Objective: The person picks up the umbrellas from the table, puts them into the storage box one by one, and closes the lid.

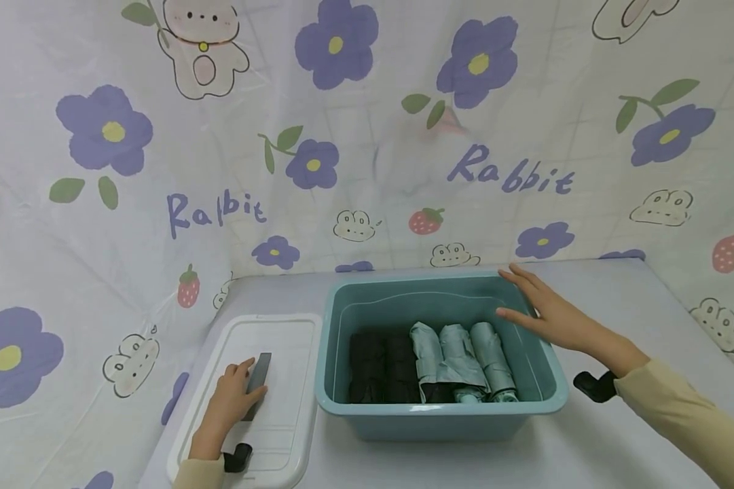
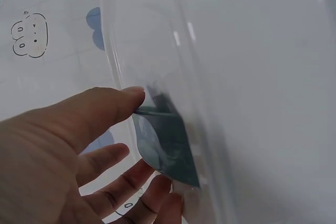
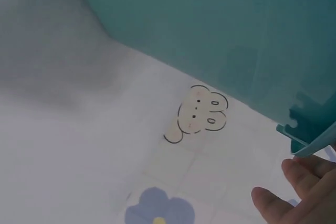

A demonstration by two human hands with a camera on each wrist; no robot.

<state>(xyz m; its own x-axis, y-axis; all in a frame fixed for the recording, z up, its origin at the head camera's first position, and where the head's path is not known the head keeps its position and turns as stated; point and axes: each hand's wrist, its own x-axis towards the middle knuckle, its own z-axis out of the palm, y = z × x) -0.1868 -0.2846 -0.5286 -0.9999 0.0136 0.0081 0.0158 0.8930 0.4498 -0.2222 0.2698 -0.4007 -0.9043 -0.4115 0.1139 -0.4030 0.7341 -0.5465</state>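
Observation:
To the left in the head view, my left hand [image 1: 228,397] is over a white lid [image 1: 287,414], thumb and fingers spread about a dark grey strip [image 1: 263,365]. In the left wrist view the thumb and several fingertips lie close to a teal-grey piece [image 2: 170,145]; firm contact is unclear. A teal plastic bin [image 1: 440,422] stands to the right of the lid. Inside it are black rolled bundles [image 1: 369,367] and pale teal rolled bundles [image 1: 458,350]. My right hand [image 1: 540,309] is at the bin's back right rim, fingers extended and thumb over the inside, gripping nothing visible.
Bin and lid rest on a pale table surface [image 1: 611,319]. Behind and at the sides hangs a white sheet [image 1: 391,136] printed with purple flowers and rabbits. A black wrist mount [image 1: 594,386] juts from the right sleeve, another [image 1: 238,458] from the left.

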